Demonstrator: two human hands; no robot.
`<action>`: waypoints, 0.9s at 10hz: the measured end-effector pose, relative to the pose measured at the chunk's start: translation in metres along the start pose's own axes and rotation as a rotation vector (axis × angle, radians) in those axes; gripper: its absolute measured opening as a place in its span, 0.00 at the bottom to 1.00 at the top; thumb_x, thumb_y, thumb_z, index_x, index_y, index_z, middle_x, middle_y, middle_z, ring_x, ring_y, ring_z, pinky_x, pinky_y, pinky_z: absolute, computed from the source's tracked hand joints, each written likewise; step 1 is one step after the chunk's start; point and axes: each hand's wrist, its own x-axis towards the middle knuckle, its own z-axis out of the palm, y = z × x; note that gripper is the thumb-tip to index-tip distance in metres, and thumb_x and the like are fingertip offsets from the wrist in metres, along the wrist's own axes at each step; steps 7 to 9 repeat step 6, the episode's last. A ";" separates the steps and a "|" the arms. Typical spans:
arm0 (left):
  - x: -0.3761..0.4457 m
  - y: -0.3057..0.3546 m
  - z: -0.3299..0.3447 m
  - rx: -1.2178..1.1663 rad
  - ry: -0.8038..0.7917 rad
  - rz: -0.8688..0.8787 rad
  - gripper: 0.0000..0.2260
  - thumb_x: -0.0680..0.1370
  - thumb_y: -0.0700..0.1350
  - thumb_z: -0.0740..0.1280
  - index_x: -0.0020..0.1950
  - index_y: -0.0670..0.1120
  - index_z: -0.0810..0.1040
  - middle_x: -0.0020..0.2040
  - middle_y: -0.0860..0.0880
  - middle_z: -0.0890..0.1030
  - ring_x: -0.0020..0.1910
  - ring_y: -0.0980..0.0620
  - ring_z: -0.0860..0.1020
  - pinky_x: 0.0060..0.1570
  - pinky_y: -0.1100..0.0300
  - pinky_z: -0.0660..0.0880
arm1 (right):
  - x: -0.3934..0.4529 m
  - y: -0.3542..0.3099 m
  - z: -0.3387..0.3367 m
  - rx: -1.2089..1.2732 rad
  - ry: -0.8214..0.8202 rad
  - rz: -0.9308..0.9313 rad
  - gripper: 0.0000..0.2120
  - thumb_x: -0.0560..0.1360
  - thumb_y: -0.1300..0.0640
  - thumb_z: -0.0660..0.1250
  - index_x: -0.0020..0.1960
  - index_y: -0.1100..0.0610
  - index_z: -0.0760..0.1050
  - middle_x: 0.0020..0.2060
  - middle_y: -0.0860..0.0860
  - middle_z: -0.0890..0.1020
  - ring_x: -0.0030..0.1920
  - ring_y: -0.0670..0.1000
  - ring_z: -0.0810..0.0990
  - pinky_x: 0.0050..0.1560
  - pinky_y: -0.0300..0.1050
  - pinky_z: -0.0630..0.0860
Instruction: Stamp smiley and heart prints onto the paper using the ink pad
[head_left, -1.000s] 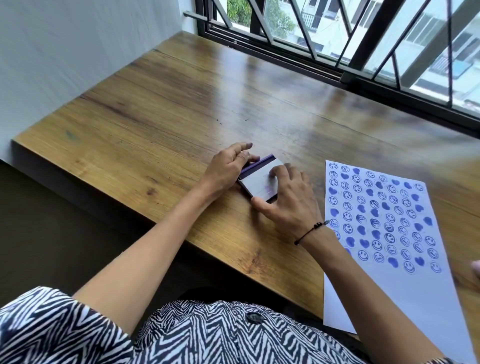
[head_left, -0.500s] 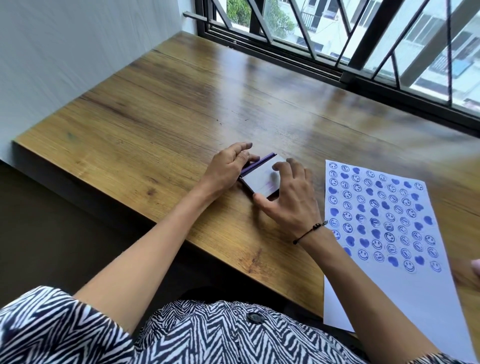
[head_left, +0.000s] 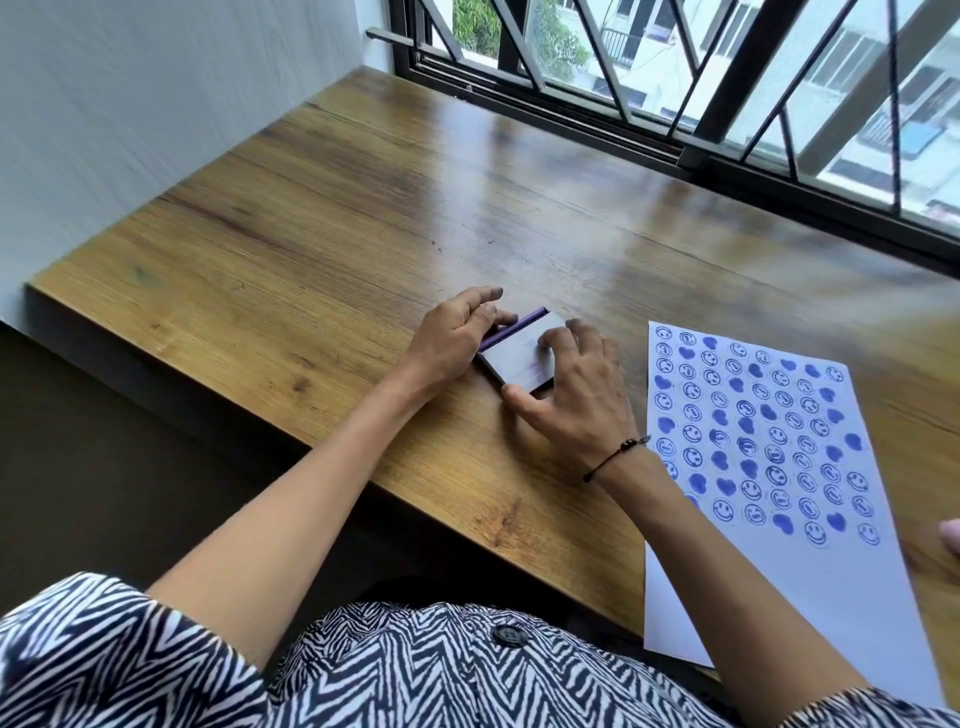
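Note:
The ink pad (head_left: 522, 358) is a small flat case with a pale lid and a purple edge, lying on the wooden table (head_left: 322, 244). My left hand (head_left: 452, 340) grips its left side. My right hand (head_left: 576, 395) rests on the lid, fingers on top and thumb at the near corner; the lid is almost down on the base. To the right lies the white paper (head_left: 769, 467), covered with several rows of blue smiley and heart prints. No stamp is visible.
A barred window (head_left: 727, 104) runs along the table's far edge and a white wall (head_left: 130, 104) stands at the left. The table's near edge runs diagonally under my forearms. A fingertip (head_left: 950, 535) shows at the right frame edge.
The lid of the ink pad has come down under my right hand; the purple gap at its left edge has narrowed. Both hands stay in place.

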 end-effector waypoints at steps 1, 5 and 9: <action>-0.002 0.003 0.001 -0.036 -0.005 -0.016 0.13 0.79 0.42 0.56 0.63 0.43 0.70 0.54 0.42 0.82 0.56 0.50 0.78 0.63 0.52 0.71 | 0.004 -0.001 0.000 -0.009 -0.009 -0.017 0.27 0.66 0.44 0.68 0.58 0.59 0.68 0.64 0.60 0.69 0.60 0.61 0.67 0.60 0.51 0.66; 0.008 0.008 0.002 0.041 -0.016 0.002 0.13 0.79 0.42 0.56 0.63 0.42 0.70 0.55 0.41 0.81 0.55 0.50 0.78 0.60 0.57 0.72 | 0.009 0.000 0.001 0.057 -0.030 -0.029 0.35 0.65 0.41 0.70 0.65 0.56 0.62 0.64 0.57 0.68 0.61 0.58 0.68 0.61 0.50 0.66; 0.021 0.016 0.005 0.124 0.002 0.001 0.13 0.79 0.41 0.57 0.63 0.41 0.70 0.57 0.39 0.79 0.52 0.47 0.79 0.54 0.60 0.75 | 0.010 0.014 -0.009 0.240 0.088 0.044 0.39 0.65 0.45 0.72 0.69 0.56 0.59 0.63 0.58 0.70 0.62 0.58 0.68 0.64 0.53 0.67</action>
